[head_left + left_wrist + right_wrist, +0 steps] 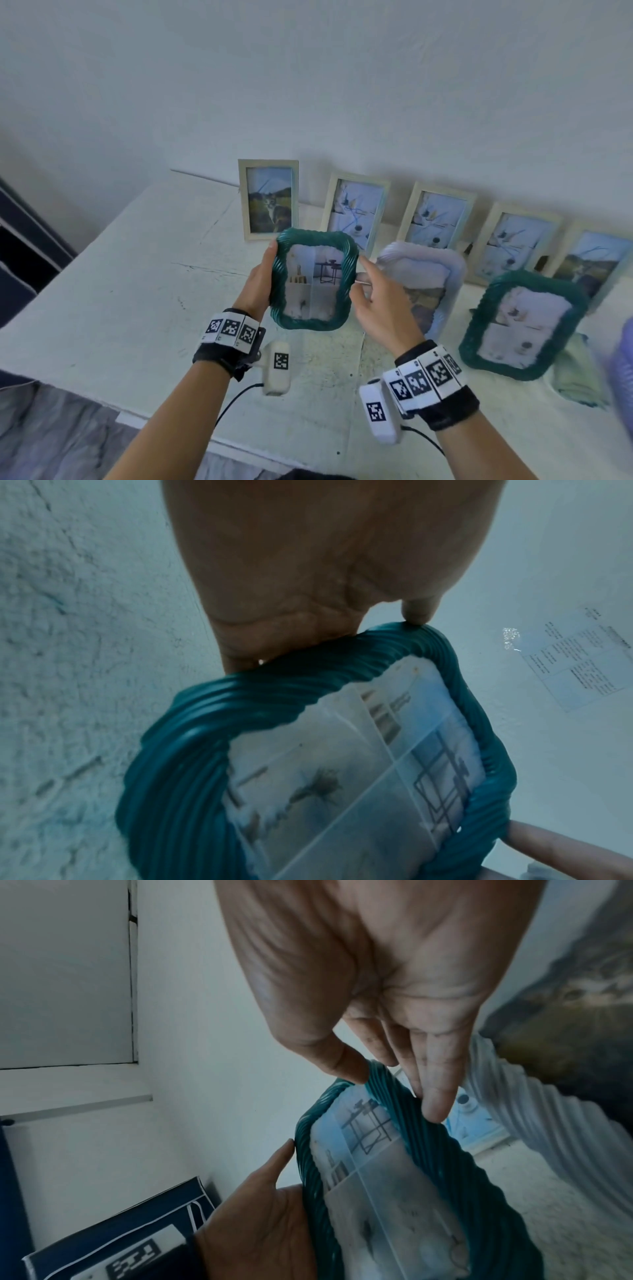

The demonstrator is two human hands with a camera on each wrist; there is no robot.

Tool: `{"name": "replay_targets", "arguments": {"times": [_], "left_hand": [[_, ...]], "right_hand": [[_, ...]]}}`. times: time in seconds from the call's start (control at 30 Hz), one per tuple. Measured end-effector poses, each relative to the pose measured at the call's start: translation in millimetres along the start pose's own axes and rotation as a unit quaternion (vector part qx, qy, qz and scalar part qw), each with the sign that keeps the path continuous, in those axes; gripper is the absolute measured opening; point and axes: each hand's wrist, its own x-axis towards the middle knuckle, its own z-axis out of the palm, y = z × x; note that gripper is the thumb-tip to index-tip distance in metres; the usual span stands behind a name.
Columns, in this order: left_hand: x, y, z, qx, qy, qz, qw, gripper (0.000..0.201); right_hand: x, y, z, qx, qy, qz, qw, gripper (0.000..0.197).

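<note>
Ribbing twists like rope round the teal frame, a rounded rectangle of glossy moulded stuff with a clear pane over a faded print. It hangs above the white table, caught between two hands. The left hand clasps its left edge, thumb tip up on the top corner; the fingers go behind the frame and are hidden. The right hand pinches the opposite edge, thumb on the front, fingers curled on the ribbed rim. Just beyond the right hand's knuckles stands one pale lilac frame of the same ribbed make, half covered by that hand. Further out on that side stands a second teal one, two teal in all, beside a crumpled pale cloth. Past the grip, against the wall, five plain flat-edged frames stand in a row; the last is partly hidden behind the second teal one, and most prints are too blurred to make out.
</note>
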Motion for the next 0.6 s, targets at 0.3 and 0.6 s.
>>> {"name": "replay_targets", "arguments": {"times": [0.3,0.6], "left_hand": [[-59,4,0,0.205,0.227,0.203,0.930,0.022],[-121,47,192,0.126,-0.014,0.330,0.935,0.022]], "right_hand": [[-29,5,-44,0.029,-0.034,-0.035,0.998,0.040],[-62,60,-216,0.078,0.096,-0.024,0.992,0.030]]}}
